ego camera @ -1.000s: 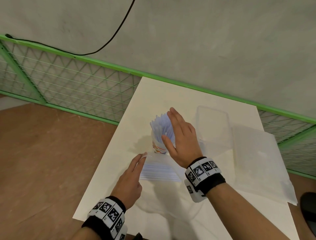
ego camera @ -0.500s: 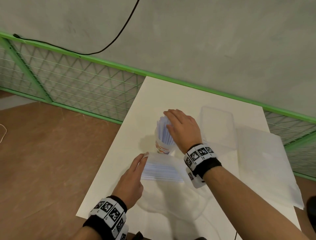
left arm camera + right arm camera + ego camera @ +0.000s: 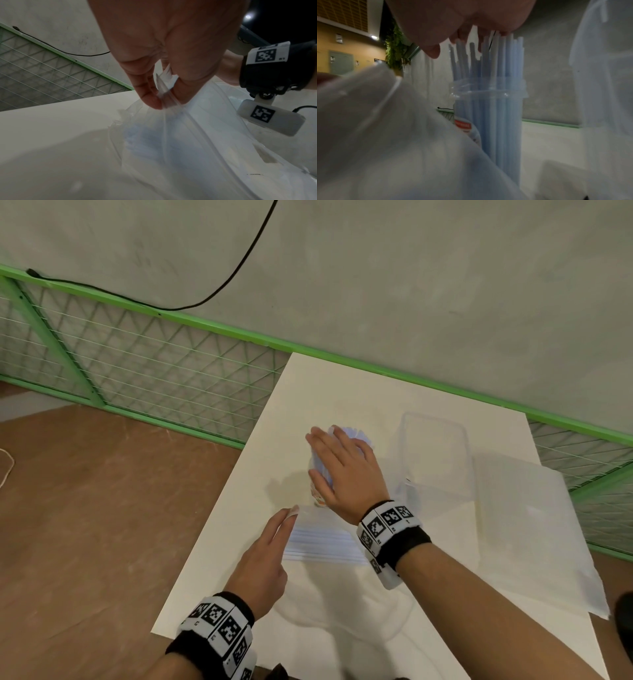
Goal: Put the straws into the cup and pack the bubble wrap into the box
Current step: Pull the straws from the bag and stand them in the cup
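Note:
A clear plastic cup [image 3: 489, 108] stands mid-table, filled with pale blue straws [image 3: 488, 60]. My right hand [image 3: 337, 460] lies flat across the straw tops [image 3: 356, 434], fingers straight, thumb beside the cup [image 3: 317, 498]. Just in front lies a clear plastic bag [image 3: 322, 546] with more blue straws in it. My left hand [image 3: 164, 102] pinches the bag's open edge between thumb and fingers. A clear box [image 3: 435, 453] stands open to the right of the cup. The bubble wrap sheet [image 3: 531, 525] lies flat beyond it, overhanging the table's right edge.
The white table [image 3: 342, 392] ends close on the left, above a brown floor. A green mesh fence [image 3: 154, 371] and a grey wall run behind. A black cable hangs on the wall. Crumpled clear plastic [image 3: 342, 618] lies near the front edge.
My right hand has swung from beside the straws in the cup to lying flat over their tops. My left hand has kept its pinch on the bag.

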`<act>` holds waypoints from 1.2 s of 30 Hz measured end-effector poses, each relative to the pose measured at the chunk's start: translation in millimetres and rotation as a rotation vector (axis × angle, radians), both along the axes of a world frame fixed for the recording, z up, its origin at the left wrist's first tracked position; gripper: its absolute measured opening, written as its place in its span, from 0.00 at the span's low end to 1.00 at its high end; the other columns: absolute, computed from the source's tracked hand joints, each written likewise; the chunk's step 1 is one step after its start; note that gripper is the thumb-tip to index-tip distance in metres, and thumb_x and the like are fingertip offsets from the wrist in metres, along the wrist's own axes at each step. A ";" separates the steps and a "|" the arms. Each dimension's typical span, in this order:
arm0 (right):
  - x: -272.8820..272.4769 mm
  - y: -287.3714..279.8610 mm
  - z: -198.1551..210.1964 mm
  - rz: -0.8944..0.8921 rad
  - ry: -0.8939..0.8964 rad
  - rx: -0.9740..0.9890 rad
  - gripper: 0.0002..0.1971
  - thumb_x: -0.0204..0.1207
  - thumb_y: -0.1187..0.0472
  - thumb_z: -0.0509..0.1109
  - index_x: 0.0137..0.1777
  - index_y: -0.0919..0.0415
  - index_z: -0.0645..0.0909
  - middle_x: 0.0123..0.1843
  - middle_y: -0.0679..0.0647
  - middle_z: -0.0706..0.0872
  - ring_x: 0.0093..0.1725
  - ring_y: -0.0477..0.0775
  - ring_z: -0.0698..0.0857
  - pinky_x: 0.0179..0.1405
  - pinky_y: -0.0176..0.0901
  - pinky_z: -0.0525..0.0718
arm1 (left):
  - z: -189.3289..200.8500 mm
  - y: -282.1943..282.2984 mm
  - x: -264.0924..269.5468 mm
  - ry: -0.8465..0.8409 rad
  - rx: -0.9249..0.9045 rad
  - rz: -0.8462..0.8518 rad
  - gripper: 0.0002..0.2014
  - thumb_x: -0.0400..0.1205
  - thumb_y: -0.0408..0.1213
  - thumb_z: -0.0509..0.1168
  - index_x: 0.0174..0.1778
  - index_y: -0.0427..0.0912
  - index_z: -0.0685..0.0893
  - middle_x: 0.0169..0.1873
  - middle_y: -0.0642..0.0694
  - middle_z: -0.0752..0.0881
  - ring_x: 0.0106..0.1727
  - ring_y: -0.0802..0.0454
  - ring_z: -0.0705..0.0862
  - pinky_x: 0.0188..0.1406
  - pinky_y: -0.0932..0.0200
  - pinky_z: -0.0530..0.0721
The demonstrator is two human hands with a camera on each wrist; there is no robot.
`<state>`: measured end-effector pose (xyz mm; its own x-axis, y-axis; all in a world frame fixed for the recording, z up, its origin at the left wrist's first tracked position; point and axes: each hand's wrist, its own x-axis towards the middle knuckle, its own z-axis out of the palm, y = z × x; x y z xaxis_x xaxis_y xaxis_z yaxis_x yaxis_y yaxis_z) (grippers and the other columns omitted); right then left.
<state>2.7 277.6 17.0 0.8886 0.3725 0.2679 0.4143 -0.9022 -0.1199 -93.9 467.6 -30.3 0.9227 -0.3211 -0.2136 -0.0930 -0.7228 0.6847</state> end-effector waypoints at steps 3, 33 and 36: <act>2.3 0.6 -2.9 -0.015 -0.018 -0.049 0.24 0.84 0.49 0.54 0.75 0.54 0.76 0.76 0.48 0.78 0.78 0.57 0.73 0.73 0.54 0.63 | -0.1 0.7 0.5 -0.002 -0.001 0.002 0.49 0.71 0.17 0.58 0.84 0.61 0.53 0.82 0.66 0.52 0.49 0.52 0.80 0.53 0.59 0.83; -83.9 23.3 -86.9 -0.035 0.534 -0.274 0.30 0.76 0.68 0.66 0.79 0.65 0.64 0.74 0.60 0.71 0.68 0.64 0.74 0.65 0.53 0.75 | 1.4 -3.5 1.0 0.070 -0.049 -0.020 0.52 0.72 0.22 0.63 0.84 0.62 0.44 0.81 0.70 0.42 0.45 0.58 0.78 0.42 0.65 0.81; -87.4 23.4 -97.4 -0.040 0.522 -0.252 0.30 0.58 0.62 0.80 0.65 0.63 0.82 0.58 0.57 0.84 0.52 0.58 0.86 0.53 0.43 0.84 | 1.1 -2.1 1.9 0.078 -0.050 -0.008 0.52 0.72 0.22 0.63 0.84 0.62 0.44 0.81 0.70 0.43 0.45 0.58 0.78 0.44 0.63 0.82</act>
